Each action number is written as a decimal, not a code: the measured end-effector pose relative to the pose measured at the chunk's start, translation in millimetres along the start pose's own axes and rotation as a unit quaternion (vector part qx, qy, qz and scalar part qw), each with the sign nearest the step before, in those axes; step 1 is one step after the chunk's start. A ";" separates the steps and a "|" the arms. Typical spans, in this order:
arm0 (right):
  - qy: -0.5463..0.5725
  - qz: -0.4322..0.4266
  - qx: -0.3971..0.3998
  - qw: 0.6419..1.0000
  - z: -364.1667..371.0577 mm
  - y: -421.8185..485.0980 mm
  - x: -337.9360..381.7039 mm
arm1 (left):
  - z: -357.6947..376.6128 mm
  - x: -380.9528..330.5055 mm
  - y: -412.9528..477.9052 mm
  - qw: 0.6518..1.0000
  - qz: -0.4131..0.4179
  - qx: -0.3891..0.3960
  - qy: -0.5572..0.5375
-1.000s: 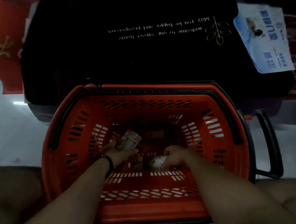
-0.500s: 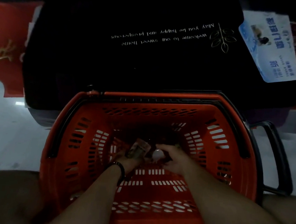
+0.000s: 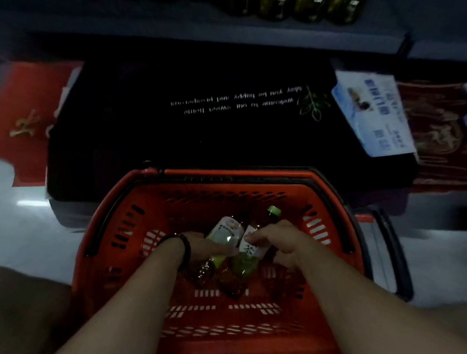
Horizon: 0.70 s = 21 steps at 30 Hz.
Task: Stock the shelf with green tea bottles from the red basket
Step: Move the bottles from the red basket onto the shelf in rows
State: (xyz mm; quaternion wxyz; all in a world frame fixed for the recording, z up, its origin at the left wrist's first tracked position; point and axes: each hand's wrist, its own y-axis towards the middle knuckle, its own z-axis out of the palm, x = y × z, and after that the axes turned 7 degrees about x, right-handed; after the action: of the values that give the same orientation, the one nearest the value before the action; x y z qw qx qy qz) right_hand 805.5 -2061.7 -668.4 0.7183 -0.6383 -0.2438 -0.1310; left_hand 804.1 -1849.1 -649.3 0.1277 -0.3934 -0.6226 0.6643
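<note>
My left grip [image 3: 205,246] is curled round one green tea bottle [image 3: 225,232], my right grip [image 3: 280,242] round a second bottle [image 3: 247,253] beside it, both down inside the red basket [image 3: 227,174]. Each lies tilted, neck pointing away from me toward the shelf [image 3: 242,30] straight ahead, beyond the basket

Black mat [image 3: 202,133] — "welcome to our sweet home"; bottle label [image 3: 248,250] — "茶".
</note>
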 end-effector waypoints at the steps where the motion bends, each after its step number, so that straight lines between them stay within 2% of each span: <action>1: -0.022 -0.013 0.002 1.000 -4.3 -16.6 8.4 | -0.6 -4.4 -12.2 1.000 0.009 0.001 0.014; 4: -0.064 -0.010 0.049 0.997 -13.9 -61.2 27.8 | 1.9 -9.5 -54.3 0.997 0.059 0.022 0.043; 6: -0.061 -0.062 0.092 0.992 -15.6 -90.6 42.7 | 2.6 -11.6 -81.5 0.994 0.098 0.020 0.036; 9: -0.018 -0.156 0.156 0.975 -10.1 -141.1 66.6 | 4.3 -18.9 -114.4 0.981 0.188 -0.024 -0.041; 13: 0.025 -0.259 0.138 0.955 -8.5 -188.3 94.7 | 3.5 -46.8 -154.0 0.942 0.303 -0.056 -0.131; 17: -0.030 -0.294 0.100 0.950 -6.1 -212.2 120.1 | -12.2 -77.2 -185.2 0.907 0.379 -0.114 -0.141; 21: 0.075 -0.332 0.105 0.934 -7.1 -208.3 141.6 | -34.6 -94.1 -187.4 0.891 0.401 -0.146 -0.158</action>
State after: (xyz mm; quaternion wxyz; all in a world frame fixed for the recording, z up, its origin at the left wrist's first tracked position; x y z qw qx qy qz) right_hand 822.7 -2082.6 -417.8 0.7129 -0.4300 -0.3998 -0.3834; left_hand 829.6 -1850.0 -438.2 -0.3079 -0.5135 -0.5139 0.6143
